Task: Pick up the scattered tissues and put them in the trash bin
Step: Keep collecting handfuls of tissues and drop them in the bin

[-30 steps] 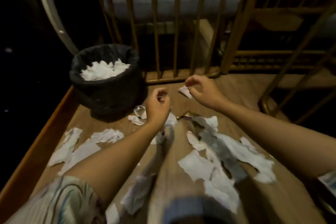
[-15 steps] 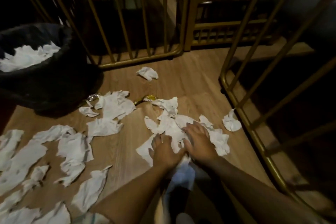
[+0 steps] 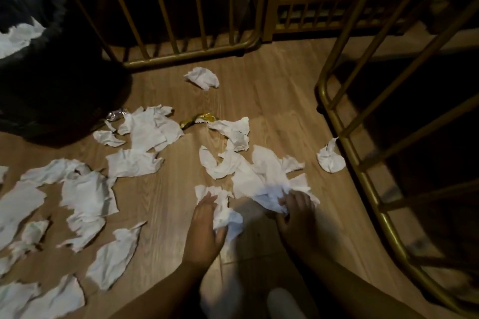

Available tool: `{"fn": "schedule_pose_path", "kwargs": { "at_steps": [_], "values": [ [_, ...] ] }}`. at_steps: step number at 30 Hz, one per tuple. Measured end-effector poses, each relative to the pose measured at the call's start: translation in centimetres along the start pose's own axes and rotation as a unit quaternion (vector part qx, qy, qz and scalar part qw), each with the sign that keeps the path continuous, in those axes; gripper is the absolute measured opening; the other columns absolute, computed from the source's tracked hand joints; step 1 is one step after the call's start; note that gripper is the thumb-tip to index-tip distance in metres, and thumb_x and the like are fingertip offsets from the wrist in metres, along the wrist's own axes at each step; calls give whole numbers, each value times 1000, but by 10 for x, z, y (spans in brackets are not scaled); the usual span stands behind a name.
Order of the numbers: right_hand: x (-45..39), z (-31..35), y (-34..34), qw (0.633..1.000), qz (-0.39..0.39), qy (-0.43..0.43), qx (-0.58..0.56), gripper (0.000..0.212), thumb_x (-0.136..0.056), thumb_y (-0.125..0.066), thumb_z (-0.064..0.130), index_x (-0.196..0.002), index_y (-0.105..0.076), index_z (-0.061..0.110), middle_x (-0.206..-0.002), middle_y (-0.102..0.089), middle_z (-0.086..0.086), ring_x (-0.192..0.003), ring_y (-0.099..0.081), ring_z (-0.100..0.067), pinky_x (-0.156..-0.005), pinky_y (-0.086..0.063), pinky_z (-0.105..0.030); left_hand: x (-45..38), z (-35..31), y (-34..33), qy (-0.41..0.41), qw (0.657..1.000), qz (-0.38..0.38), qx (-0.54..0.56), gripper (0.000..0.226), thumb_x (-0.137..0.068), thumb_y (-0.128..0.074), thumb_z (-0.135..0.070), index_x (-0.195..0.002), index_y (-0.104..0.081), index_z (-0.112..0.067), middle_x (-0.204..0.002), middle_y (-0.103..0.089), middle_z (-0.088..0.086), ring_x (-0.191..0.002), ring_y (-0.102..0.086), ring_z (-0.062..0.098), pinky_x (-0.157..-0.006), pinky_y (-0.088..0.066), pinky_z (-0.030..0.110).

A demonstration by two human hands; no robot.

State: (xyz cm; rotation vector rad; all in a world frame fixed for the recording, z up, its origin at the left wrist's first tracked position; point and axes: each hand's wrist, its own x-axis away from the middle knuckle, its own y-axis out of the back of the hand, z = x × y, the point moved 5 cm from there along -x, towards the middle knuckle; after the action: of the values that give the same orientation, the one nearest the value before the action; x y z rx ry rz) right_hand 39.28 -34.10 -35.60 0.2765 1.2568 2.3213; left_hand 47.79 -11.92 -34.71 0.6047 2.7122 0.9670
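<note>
With the trash bin (image 3: pixel 31 41) at ten o'clock already holding tissues, the left hand (image 3: pixel 204 230) and right hand (image 3: pixel 295 215) each clutched crumpled tissue (image 3: pixel 269 189) while many scattered tissues (image 3: pixel 85 197) remained on the floor (image 3: pixel 272 101)

Counted: 1 black trash bin (image 3: pixel 39 80); 2 hands, left hand (image 3: pixel 204 230) and right hand (image 3: pixel 295 217); 1 yellow wrapper (image 3: pixel 201 120); 1 silver wrapper (image 3: pixel 116 114). Tissue pieces overlap; exact count indeterminable.

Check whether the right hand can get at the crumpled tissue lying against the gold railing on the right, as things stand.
Probably yes. The crumpled tissue lies on bare floor, ahead and right of the right hand, with nothing between them. The gold railing touches only its far side. But that hand is already gripping a tissue wad.
</note>
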Motion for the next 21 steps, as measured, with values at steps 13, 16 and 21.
{"fn": "schedule_pose_path", "kwargs": {
  "at_steps": [13,16,21],
  "values": [
    [-4,10,25,984,-57,-46,-162,28,-87,-49,26,-83,-62,2,-84,-59,-16,-73,-58,-24,-66,-47,-32,-66,-17,44,39,982,-154,100,31,-83,-52,-35,-68,-56,-9,-70,-53,9,-63,-48,4,-58,-38,18],
    [-28,22,49,977,-134,14,-163,55,-95,-46,41,-59,-57,1,-71,-54,-11,-64,-50,-17,-56,-41,-28,-84,-27,42,38,978,-177,101,43,-90,-57,-38,-58,-51,-10,-59,-48,4,-56,-45,10,-55,-36,24],
    [-67,30,38,985,-158,-21,-68,25,-85,-60,25,-74,-60,2,-116,-57,-14,-105,-56,-29,-81,-53,-36,-105,-34,17,55,986,-125,93,17,-92,-51,-33,-103,-56,-21,-94,-62,6,-89,-59,20,-77,-48,32]
  ]
}}
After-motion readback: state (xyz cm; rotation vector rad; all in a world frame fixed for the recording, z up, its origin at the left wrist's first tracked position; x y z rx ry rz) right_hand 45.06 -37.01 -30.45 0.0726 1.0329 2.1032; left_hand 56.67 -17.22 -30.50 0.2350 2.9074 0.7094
